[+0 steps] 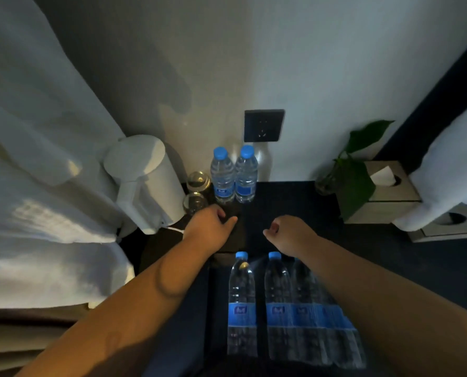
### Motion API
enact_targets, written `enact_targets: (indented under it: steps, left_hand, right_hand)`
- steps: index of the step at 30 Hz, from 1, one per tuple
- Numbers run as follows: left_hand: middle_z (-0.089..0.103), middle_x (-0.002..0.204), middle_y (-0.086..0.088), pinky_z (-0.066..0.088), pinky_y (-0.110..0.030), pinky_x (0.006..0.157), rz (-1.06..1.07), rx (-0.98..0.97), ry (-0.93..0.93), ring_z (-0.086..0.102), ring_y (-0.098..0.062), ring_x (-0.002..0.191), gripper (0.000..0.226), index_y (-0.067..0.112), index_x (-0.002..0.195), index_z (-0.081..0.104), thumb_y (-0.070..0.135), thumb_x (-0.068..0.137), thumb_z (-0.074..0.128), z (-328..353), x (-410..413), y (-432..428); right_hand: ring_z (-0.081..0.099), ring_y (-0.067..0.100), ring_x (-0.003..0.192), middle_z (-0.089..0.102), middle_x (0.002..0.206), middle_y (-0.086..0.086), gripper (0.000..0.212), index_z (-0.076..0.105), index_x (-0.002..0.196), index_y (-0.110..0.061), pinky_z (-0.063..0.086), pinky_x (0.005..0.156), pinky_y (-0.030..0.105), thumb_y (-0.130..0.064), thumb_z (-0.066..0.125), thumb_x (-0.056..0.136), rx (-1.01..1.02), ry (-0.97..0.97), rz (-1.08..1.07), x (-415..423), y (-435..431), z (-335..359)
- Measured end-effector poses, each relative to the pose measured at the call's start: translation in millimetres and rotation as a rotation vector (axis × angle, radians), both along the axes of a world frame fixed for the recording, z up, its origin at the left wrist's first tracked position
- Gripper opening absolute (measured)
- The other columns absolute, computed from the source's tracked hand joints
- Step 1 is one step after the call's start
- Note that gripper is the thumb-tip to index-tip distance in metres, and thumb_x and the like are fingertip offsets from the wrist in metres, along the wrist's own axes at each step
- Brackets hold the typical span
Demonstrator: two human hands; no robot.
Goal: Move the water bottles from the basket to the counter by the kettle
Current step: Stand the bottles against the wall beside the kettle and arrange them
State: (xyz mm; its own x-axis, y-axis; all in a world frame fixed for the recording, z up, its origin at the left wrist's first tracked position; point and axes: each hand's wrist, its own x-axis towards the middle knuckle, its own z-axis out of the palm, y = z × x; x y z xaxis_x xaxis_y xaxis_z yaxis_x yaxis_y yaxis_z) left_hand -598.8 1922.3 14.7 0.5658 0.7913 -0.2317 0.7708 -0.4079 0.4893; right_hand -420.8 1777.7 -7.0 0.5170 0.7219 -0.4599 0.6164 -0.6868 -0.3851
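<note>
Two blue-capped water bottles (pixel 222 175) (pixel 245 174) stand upright side by side on the dark counter (pixel 295 202), against the wall and just right of the white kettle (pixel 148 183). Nearer to me, several more bottles (pixel 242 303) (pixel 277 303) stand in a dark basket (pixel 216 295), whose edges are hard to make out. My left hand (pixel 210 227) hovers in front of the counter bottles, fingers loosely curled, holding nothing. My right hand (pixel 287 232) hangs above the basket bottles, fingers curled in and empty.
Two clear glasses (pixel 198 182) (pixel 194 204) sit between the kettle and the bottles. A wall socket (pixel 263 126) is above them. A small plant (pixel 355 170) and a tissue box (pixel 387 191) stand at the right. White fabric (pixel 36 159) hangs at the left.
</note>
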Motion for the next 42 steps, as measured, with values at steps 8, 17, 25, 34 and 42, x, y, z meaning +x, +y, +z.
enact_targets:
  steps: [8, 17, 25, 34, 42]
  left_hand:
    - [0.062, 0.071, 0.001, 0.049, -0.032, 0.068, -0.150, -0.144, 0.219, 0.066, -0.021, 0.078, 0.051, 0.019, 0.070, 0.061, 0.065, 0.090, 0.055, -34.5, -8.7, -53.5]
    - [0.057, 0.065, 0.006, 0.038, -0.026, 0.055, -0.076, -0.229, 0.163, 0.059, -0.012, 0.064, 0.045, 0.024, 0.066, 0.053, 0.064, 0.087, 0.060, -62.2, -4.7, -80.1]
    - [0.065, 0.067, 0.000, 0.037, -0.024, 0.051, 0.044, -0.339, 0.109, 0.062, -0.012, 0.064, 0.040, 0.017, 0.070, 0.066, 0.053, 0.087, 0.063, -65.6, -3.9, -77.8]
    - [0.059, 0.045, 0.010, 0.039, -0.021, 0.049, 0.031, -0.338, -0.007, 0.056, 0.002, 0.042, 0.043, 0.022, 0.055, 0.068, 0.061, 0.074, 0.068, -17.7, -32.4, -70.7]
    - [0.061, 0.049, 0.005, 0.041, -0.021, 0.045, -0.015, -0.173, -0.013, 0.053, -0.002, 0.043, 0.043, 0.018, 0.066, 0.073, 0.061, 0.070, 0.070, 28.4, -40.0, -67.1]
  right_hand:
    - [0.062, 0.017, 0.084, 0.060, 0.089, -0.004, 0.051, 0.060, 0.105, -0.022, 0.055, 0.074, 0.038, -0.070, 0.050, 0.093, -0.176, -0.197, 0.096, -30.8, -32.8, -5.6]
    - [0.056, 0.021, 0.079, 0.058, 0.078, -0.001, 0.054, 0.052, 0.083, -0.023, 0.042, 0.088, 0.047, -0.076, 0.051, 0.088, -0.393, -0.240, 0.043, -51.0, -20.8, -21.0]
    - [0.069, 0.023, 0.091, 0.070, 0.089, 0.001, 0.042, 0.070, 0.099, -0.018, 0.053, 0.095, 0.046, -0.059, 0.064, 0.089, -0.355, -0.127, -0.041, -51.5, -9.3, -14.0]
    - [0.061, 0.011, 0.052, 0.060, 0.050, -0.006, 0.036, 0.064, 0.061, -0.018, 0.039, 0.048, 0.025, -0.048, 0.069, 0.082, -0.126, 0.091, -0.027, -37.3, -36.8, 34.7]
    - [0.055, 0.018, 0.053, 0.055, 0.054, 0.001, 0.041, 0.058, 0.055, -0.014, 0.041, 0.054, 0.028, -0.041, 0.067, 0.085, 0.011, 0.081, 0.041, -33.5, -46.2, 81.3]
